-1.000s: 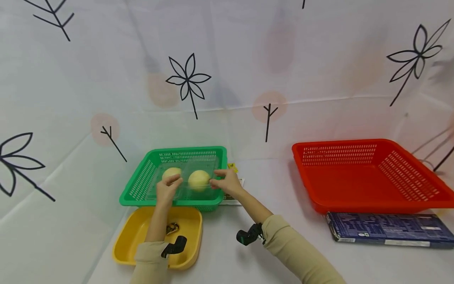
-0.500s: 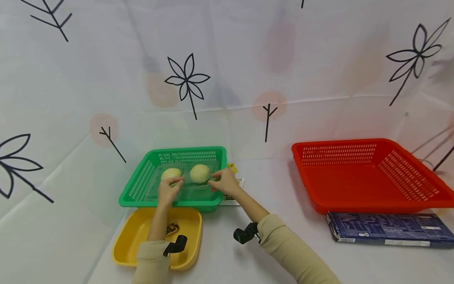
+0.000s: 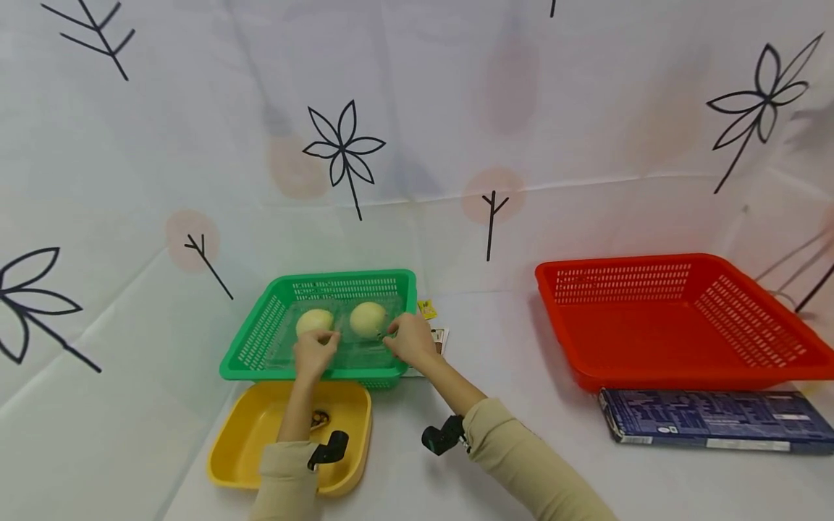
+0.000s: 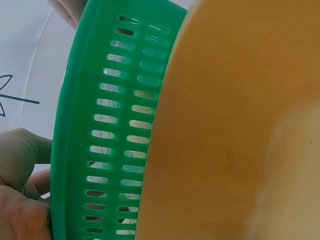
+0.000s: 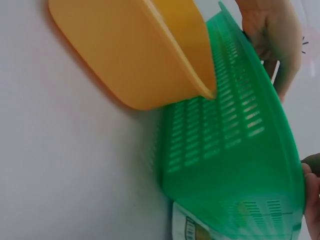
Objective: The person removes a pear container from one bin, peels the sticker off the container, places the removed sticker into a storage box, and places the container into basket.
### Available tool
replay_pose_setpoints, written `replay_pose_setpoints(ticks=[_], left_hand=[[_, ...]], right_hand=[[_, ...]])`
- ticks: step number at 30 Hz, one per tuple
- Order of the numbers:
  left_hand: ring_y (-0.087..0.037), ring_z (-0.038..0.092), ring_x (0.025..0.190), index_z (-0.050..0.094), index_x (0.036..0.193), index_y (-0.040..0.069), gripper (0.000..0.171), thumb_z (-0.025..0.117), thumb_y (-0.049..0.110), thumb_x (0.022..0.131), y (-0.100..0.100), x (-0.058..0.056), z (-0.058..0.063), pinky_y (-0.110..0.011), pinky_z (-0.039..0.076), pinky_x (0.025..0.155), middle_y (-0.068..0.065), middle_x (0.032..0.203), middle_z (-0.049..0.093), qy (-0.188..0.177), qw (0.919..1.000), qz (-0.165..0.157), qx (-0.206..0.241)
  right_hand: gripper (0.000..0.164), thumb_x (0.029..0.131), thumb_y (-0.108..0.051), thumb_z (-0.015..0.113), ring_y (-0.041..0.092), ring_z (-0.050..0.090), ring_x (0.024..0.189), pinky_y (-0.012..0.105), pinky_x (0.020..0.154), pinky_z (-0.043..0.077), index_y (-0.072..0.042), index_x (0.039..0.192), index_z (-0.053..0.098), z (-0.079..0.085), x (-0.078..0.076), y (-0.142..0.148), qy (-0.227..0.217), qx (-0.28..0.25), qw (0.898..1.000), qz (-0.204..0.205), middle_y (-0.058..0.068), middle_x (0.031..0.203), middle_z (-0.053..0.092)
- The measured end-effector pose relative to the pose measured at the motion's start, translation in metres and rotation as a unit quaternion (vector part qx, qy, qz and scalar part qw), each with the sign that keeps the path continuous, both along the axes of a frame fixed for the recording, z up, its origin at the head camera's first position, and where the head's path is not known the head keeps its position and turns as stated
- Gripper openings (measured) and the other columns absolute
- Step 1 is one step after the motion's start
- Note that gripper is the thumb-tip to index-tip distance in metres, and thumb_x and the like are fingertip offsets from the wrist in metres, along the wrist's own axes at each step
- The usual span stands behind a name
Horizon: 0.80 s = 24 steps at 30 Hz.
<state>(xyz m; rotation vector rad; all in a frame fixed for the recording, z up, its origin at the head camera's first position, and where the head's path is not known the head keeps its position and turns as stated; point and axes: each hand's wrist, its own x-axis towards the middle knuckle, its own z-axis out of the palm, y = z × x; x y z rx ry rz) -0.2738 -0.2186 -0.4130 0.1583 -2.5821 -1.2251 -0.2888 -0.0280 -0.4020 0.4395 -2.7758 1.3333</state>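
A clear plastic container [image 3: 365, 354] sits inside the green basket [image 3: 244, 336], holding two round pale yellow things, the left one [image 3: 315, 319] and the right one [image 3: 368, 319]. My left hand [image 3: 316, 356] pinches at the container's front edge, thumb and forefinger together. My right hand [image 3: 413, 340] pinches near its right front corner, curled over the basket's rim. In the left wrist view the left hand [image 4: 20, 170] shows beyond the basket wall [image 4: 75, 125], its fingertips hidden. The right wrist view has the right hand [image 5: 313, 190] partly cut off, behind the basket's rim.
A yellow tub [image 3: 237, 434] stands in front of the green basket, with a small brown-and-black patterned object [image 3: 320, 419] in it. Printed packets [image 3: 426, 310] lie right of the basket. Further right are a red basket [image 3: 625, 340] and a flat dark blue box [image 3: 717, 422].
The clear plastic at the container's top has come down toward the front. Both hands have lowered slightly, and the right hand has shifted a little left with its fingers more curled.
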Motion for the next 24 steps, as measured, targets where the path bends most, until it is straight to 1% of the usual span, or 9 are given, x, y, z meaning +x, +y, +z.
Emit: replay_pose_setpoints(ticks=[2,5,9,10,14,17,20,22,24], left_hand=[[-0.037,0.061,0.087,0.070,0.097,-0.008,0.024,0.060,0.012,0.090,0.001,0.000,0.000,-0.049,0.049,0.073,-0.024,0.095,0.067,-0.001,1.0000,-0.004,0.001],[-0.039,0.060,0.090,0.069,0.099,-0.009,0.025,0.059,0.012,0.090,0.001,0.000,-0.001,-0.051,0.048,0.078,-0.025,0.099,0.066,0.002,1.0000,-0.003,0.006],[-0.039,0.058,0.095,0.068,0.102,-0.009,0.024,0.059,0.011,0.091,0.001,0.001,-0.002,-0.053,0.045,0.082,-0.025,0.103,0.066,0.014,0.9999,0.004,0.009],[-0.039,0.059,0.095,0.068,0.102,-0.008,0.024,0.059,0.011,0.091,0.001,0.001,-0.002,-0.053,0.047,0.081,-0.025,0.103,0.066,0.017,0.9998,0.004,0.008],[-0.039,0.060,0.094,0.068,0.102,-0.008,0.023,0.060,0.011,0.091,0.001,0.001,-0.003,-0.052,0.047,0.082,-0.024,0.102,0.066,0.039,0.9992,-0.005,0.001],[-0.038,0.061,0.094,0.068,0.102,-0.007,0.023,0.061,0.011,0.090,0.000,0.002,-0.005,-0.051,0.048,0.081,-0.023,0.101,0.067,0.053,0.9984,-0.017,-0.004],[-0.036,0.062,0.095,0.068,0.103,-0.007,0.022,0.062,0.010,0.090,-0.001,0.003,-0.007,-0.049,0.049,0.081,-0.022,0.102,0.067,0.064,0.9974,-0.033,-0.012],[-0.035,0.062,0.097,0.068,0.104,-0.006,0.023,0.062,0.011,0.090,-0.001,0.005,-0.007,-0.047,0.050,0.081,-0.021,0.103,0.067,0.068,0.9968,-0.041,-0.006],[-0.034,0.062,0.098,0.067,0.105,-0.006,0.023,0.061,0.011,0.091,0.000,0.006,-0.007,-0.047,0.050,0.082,-0.021,0.103,0.067,0.076,0.9960,-0.047,0.008]], right_hand=[[0.018,0.083,-0.007,0.070,0.009,0.059,0.047,0.020,0.044,0.045,0.004,0.096,0.071,-0.003,0.001,-0.001,0.013,-0.003,1.000,-0.011,0.007,0.065,0.068],[0.015,0.083,-0.006,0.069,0.010,0.061,0.049,0.020,0.044,0.045,0.004,0.094,0.071,-0.005,0.003,0.000,0.008,-0.040,0.999,-0.013,0.009,0.069,0.069],[0.013,0.085,-0.005,0.066,0.014,0.064,0.051,0.022,0.046,0.049,0.006,0.091,0.071,-0.006,0.003,0.005,-0.002,-0.097,0.995,0.009,0.014,0.073,0.069],[0.013,0.085,-0.005,0.065,0.015,0.064,0.052,0.022,0.047,0.049,0.006,0.091,0.071,-0.007,0.002,0.007,-0.002,-0.108,0.994,0.017,0.016,0.075,0.069],[0.016,0.087,-0.004,0.063,0.017,0.065,0.055,0.024,0.050,0.052,0.008,0.095,0.070,-0.011,0.002,0.011,-0.004,-0.150,0.988,0.045,0.022,0.082,0.069],[0.019,0.088,-0.004,0.062,0.020,0.066,0.060,0.025,0.054,0.053,0.010,0.100,0.067,-0.016,0.003,0.014,-0.016,-0.198,0.978,0.062,0.025,0.088,0.068],[0.023,0.089,-0.005,0.061,0.023,0.068,0.065,0.028,0.060,0.055,0.011,0.104,0.065,-0.019,0.008,0.019,-0.038,-0.251,0.964,0.080,0.027,0.092,0.067],[0.026,0.090,-0.006,0.060,0.026,0.068,0.070,0.033,0.064,0.056,0.013,0.108,0.063,-0.021,0.012,0.025,-0.055,-0.279,0.954,0.093,0.029,0.095,0.066],[0.029,0.091,-0.007,0.059,0.030,0.068,0.073,0.036,0.065,0.056,0.014,0.111,0.060,-0.022,0.017,0.034,-0.059,-0.292,0.949,0.106,0.030,0.096,0.065]])
